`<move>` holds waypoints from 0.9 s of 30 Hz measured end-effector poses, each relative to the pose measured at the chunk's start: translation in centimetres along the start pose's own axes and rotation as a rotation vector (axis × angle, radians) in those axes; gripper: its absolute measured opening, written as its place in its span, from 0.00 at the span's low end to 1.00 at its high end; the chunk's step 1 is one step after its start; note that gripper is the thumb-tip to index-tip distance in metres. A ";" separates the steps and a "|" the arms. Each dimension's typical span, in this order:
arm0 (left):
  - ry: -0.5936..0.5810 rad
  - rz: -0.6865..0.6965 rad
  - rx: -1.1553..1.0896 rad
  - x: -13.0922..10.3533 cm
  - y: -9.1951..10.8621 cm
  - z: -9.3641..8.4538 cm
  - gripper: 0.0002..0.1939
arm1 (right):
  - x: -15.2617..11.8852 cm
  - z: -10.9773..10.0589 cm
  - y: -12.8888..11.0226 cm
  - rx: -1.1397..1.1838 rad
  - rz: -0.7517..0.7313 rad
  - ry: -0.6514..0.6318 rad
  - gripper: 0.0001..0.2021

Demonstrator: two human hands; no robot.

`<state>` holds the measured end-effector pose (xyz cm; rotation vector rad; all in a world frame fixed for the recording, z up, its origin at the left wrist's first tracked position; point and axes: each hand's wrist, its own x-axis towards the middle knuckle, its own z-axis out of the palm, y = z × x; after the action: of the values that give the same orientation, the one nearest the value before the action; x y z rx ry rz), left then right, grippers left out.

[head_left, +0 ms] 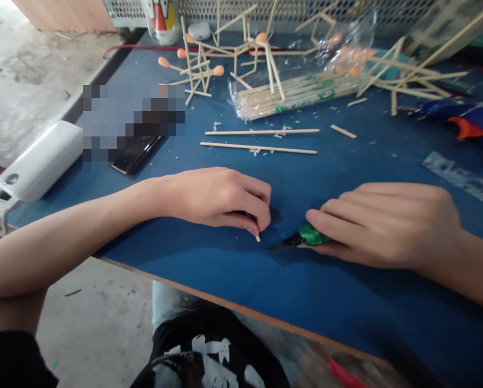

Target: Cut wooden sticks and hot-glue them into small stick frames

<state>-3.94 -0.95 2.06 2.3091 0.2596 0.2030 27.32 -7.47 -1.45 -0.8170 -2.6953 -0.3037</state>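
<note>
My left hand (233,199) is closed in a pinch above the blue table, gripping a thin wooden stick (258,238); only its short pale end shows below the fingertips. My right hand (386,223) is wrapped around the green handle of a utility knife (312,235). The dark blade points left, close to the stick's end but apart from it as far as I can see. Beyond my hands, two long wooden sticks (261,132) lie side by side with white shavings around them. A short cut piece (343,131) rests to their right.
Stick frames with orange tips (218,70) stand at the back, beside a plastic bag of sticks (289,99). A blue glue gun (467,121) lies right, near a clear ruler (459,175). Left are a black phone (138,153) and white power bank (41,160). The table edge (209,297) runs in front.
</note>
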 end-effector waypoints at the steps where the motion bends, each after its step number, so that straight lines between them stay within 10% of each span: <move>1: -0.003 0.001 0.003 0.0 0.0 0.0 0.07 | 0.1 -0.1 -0.1 -0.069 -0.035 -0.009 0.19; 21: -0.021 -0.001 -0.024 0.2 -0.3 0.1 0.12 | 1.7 -3.2 -2.7 -0.129 0.056 -0.163 0.19; 27: -0.032 0.018 -0.062 0.1 -0.8 -0.1 0.10 | 1.9 -2.4 -0.4 0.007 0.061 -0.219 0.23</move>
<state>-3.96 -0.37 1.54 2.2523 0.2133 0.1807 26.12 -7.47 1.38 -0.9801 -2.8631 -0.2010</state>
